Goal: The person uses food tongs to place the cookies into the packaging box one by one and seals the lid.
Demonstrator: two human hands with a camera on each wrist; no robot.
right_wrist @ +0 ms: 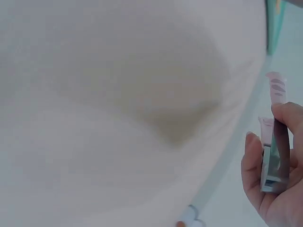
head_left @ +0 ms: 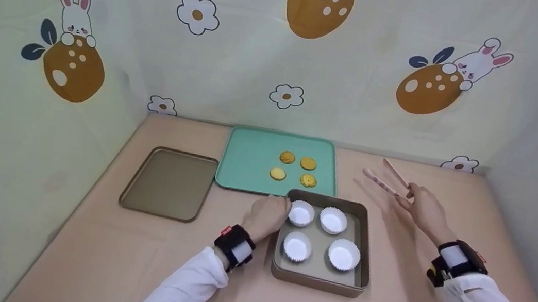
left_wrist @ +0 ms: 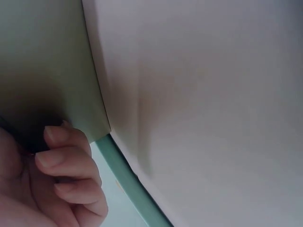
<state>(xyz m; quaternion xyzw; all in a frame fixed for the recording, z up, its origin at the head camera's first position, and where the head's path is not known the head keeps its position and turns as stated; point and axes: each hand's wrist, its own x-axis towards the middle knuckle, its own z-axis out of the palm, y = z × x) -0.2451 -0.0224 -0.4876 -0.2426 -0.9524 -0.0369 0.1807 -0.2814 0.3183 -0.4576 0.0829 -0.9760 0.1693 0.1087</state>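
The fingers of your right hand (head_left: 426, 211) hold pink-tipped metal tongs (head_left: 382, 183), arms parted; your left hand (head_left: 266, 216) curls its fingers at the rim of the bronze rectangular tin (head_left: 316, 282) — seemingly to steady it. Inside, four white fluted paper cups (head_left: 343, 255) stand apart, likely to avoid crowding. Beyond, four golden biscuits (head_left: 308, 163) lie on the teal tray (head_left: 247, 161). The red wrist-strap tag (head_left: 226, 230) is unreadable.

At four o'clock, a right hand (right_wrist: 289, 201) holds tongs (right_wrist: 282, 139) between thumb and fingers, their pale pink ends pointing towards twelve; one end bears darker marks. A pale surface (right_wrist: 85, 94) fills most of the view, with a brownish shadow near its centre. A green edge (right_wrist: 271, 28) shows at two o'clock, part of a printed flower (right_wrist: 190, 218) at five.
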